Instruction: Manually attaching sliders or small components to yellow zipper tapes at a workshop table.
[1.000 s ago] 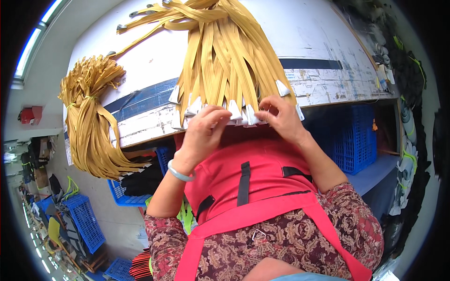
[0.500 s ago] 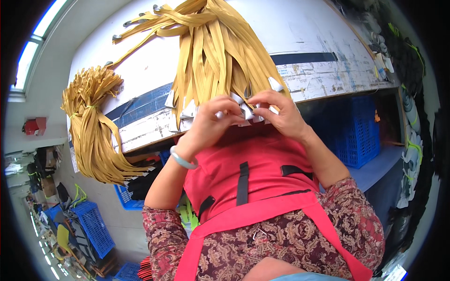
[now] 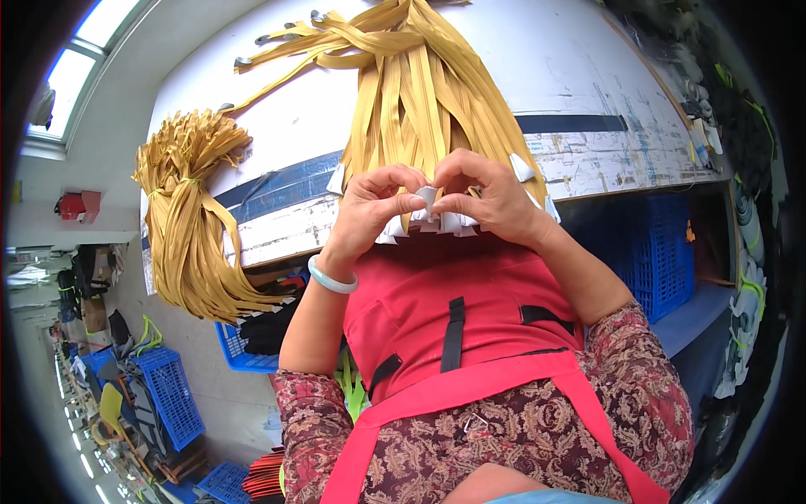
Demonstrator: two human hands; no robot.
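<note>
A thick bundle of golden-yellow strips (image 3: 411, 118), which look like zipper tapes, lies over the table and hangs toward its near edge. Small white tabs (image 3: 453, 223) cap the strips' lower ends. Between my two hands one white tab (image 3: 426, 198) is held up in front of the bundle. My left hand (image 3: 378, 206), with a pale bangle on its wrist, pinches it between thumb and fingers. From the other side my right hand (image 3: 487, 195) also pinches it, thumb and forefinger closed. The fingers hide part of the tab and the strip behind it.
On the left, a second tied bundle of yellow strips (image 3: 193, 227) drapes over the edge of the white table (image 3: 571, 155). Blue crates stand below: one crate (image 3: 659, 252) under the right side, another crate (image 3: 172, 395) on the floor at the left.
My hands have come closer together and now pinch one white tab that shows between them. The whole view has shifted, so the table and bundles sit further right.
</note>
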